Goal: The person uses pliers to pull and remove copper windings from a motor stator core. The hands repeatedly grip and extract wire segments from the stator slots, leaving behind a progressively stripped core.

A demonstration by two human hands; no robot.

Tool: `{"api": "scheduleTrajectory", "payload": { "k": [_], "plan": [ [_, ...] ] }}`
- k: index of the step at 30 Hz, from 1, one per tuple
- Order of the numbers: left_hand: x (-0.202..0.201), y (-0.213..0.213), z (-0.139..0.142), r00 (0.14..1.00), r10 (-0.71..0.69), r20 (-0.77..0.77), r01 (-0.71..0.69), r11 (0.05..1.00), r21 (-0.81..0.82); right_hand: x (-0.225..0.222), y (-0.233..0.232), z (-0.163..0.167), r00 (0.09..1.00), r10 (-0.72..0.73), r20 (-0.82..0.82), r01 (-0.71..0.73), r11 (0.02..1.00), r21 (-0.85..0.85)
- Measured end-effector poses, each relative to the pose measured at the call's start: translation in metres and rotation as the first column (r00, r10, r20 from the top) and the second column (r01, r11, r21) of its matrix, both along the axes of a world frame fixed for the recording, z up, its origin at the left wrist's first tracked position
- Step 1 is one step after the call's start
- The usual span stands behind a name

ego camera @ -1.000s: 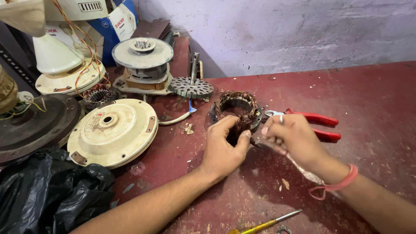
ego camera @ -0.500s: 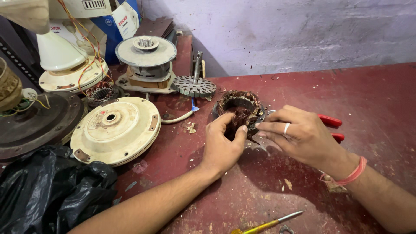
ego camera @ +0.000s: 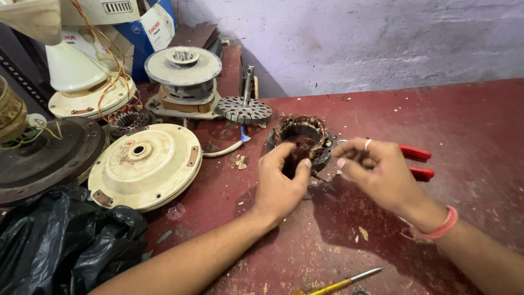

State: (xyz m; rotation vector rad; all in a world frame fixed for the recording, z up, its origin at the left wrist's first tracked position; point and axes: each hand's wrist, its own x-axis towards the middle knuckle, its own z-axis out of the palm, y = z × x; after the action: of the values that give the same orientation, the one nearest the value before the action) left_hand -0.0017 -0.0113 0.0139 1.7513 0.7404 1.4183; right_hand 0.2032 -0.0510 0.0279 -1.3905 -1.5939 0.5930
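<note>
A round motor stator (ego camera: pixel 319 128) with brown copper windings lies on the red workbench (ego camera: pixel 480 125). My left hand (ego camera: pixel 281 183) grips a clump of the winding at the stator's near edge. Just to the right of the stator, my right hand (ego camera: pixel 376 172) has its fingers pinched together on what looks like a bit of the copper wire. Red-handled pliers (ego camera: pixel 415 154) lie on the bench behind my right hand, partly hidden by it.
A cream round fan cover (ego camera: pixel 144 164) and a dark disc (ego camera: pixel 49 158) lie at the left, above a black plastic bag (ego camera: pixel 60 240). A rotor with shaft (ego camera: pixel 244 108) and a motor assembly (ego camera: pixel 183 71) stand at the back. A yellow-handled screwdriver (ego camera: pixel 341 283) lies near the front edge.
My right hand has come off the pliers and drawn back to the right of the stator, fingers pinched. My left hand has stayed on the stator's near edge.
</note>
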Motion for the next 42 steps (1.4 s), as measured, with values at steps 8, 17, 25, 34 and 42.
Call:
{"api": "scheduleTrajectory", "payload": {
  "k": [8,17,25,34,42],
  "plan": [
    [0.001,0.002,-0.002,0.999,-0.016,0.045,0.017,0.999,-0.030,-0.017,-0.014,0.032,0.790,-0.098,0.606,-0.339,0.752,0.565],
    [-0.001,-0.003,-0.003,0.994,-0.005,-0.110,0.020,0.990,0.138,0.000,0.001,-0.010,0.876,0.040,-0.481,-0.218,0.922,-0.321],
    [0.001,0.003,-0.003,0.999,-0.032,0.040,0.036,0.996,-0.083,-0.001,-0.004,0.006,0.988,0.040,0.149,-0.054,0.994,0.092],
    [0.000,0.000,0.001,0.999,-0.029,-0.035,0.028,1.000,-0.009,-0.006,-0.007,0.015,0.944,0.084,0.319,-0.186,0.934,0.306],
    [0.000,-0.001,-0.002,0.996,0.023,-0.085,-0.011,0.991,0.135,0.007,0.008,-0.008,0.703,-0.040,-0.710,-0.308,0.883,-0.355]
  ]
}}
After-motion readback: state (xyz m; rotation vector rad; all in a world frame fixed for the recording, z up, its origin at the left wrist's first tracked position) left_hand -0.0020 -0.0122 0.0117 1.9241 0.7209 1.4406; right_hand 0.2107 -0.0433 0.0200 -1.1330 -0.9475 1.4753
